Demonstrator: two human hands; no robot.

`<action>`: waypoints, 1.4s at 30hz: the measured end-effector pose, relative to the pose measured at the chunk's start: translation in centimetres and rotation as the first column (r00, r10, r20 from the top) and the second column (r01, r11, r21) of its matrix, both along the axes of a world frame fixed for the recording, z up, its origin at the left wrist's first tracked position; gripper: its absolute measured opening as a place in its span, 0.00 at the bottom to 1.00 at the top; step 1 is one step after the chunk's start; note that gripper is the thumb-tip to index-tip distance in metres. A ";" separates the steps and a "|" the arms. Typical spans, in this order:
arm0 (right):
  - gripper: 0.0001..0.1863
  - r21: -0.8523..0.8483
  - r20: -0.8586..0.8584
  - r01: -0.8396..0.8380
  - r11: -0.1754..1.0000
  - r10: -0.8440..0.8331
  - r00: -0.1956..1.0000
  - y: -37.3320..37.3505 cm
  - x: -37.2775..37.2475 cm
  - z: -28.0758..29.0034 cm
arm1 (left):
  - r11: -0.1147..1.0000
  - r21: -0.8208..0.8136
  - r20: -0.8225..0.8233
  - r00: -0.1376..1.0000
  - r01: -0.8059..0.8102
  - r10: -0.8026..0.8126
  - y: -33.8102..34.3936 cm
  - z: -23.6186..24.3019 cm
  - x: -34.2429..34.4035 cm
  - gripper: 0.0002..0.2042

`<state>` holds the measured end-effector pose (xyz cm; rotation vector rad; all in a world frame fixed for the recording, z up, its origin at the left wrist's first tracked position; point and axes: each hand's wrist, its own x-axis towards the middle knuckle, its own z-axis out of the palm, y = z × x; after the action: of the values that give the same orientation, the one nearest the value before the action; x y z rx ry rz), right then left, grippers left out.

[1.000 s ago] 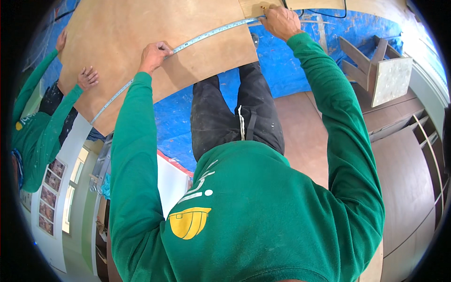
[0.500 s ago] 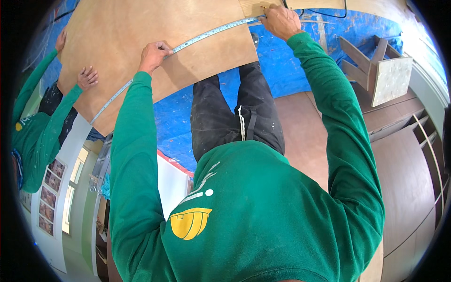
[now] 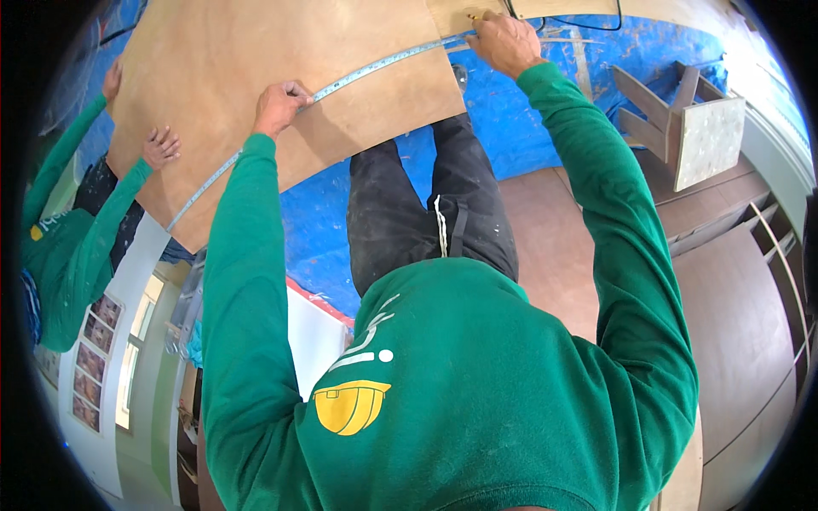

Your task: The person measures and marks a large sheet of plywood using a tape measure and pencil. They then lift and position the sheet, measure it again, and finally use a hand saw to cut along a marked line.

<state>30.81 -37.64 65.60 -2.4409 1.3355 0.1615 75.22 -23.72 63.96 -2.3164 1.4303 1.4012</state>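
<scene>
A light brown plywood sheet [image 3: 281,51] fills the upper middle, with a pale measuring tape [image 3: 375,64] stretched across it. My left hand [image 3: 281,106] pinches the tape, resting on the sheet. At the sheet's right end, my right hand [image 3: 507,44] grips a small yellow pencil [image 3: 473,20] beside the tape; whether it also holds the tape is hidden. My dark-trousered legs show below the sheet's front edge. On the left, a co-worker in a green sweatshirt [image 3: 72,255] has both hands on the sheet, one hand [image 3: 162,149] lying with fingers apart.
A blue plastic sheet [image 3: 571,123] covers the surface below the plywood. At right stands a wooden piece with a pale square board [image 3: 709,143], near curved brown panels [image 3: 733,307]. A black cable [image 3: 579,25] lies at the top. A white wall with pictures [image 3: 94,358] is at lower left.
The view has shifted very slightly. Both my hands keep their places on the tape and sheet, and the co-worker's hands stay on the plywood.
</scene>
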 end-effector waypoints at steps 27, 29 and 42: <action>0.21 0.147 -0.257 0.223 0.964 -0.180 0.949 20.8 -0.2 22.9 | 0.976 -0.152 -0.260 0.946 0.159 -0.194 22.4 9.9 7.8 0.15; 0.20 0.250 -0.443 0.292 0.923 -0.159 0.882 21.4 0.9 23.4 | 0.959 -0.279 -0.253 0.959 0.052 -0.125 26.9 9.8 10.4 0.16; 0.21 0.324 -0.182 0.025 0.946 0.036 0.983 21.1 4.2 19.6 | 0.983 -0.167 -0.007 0.997 0.073 -0.076 32.3 7.8 11.6 0.10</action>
<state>35.04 -16.58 85.19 -2.1910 1.2596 0.5773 86.81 8.60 71.78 -2.3248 1.6805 1.3272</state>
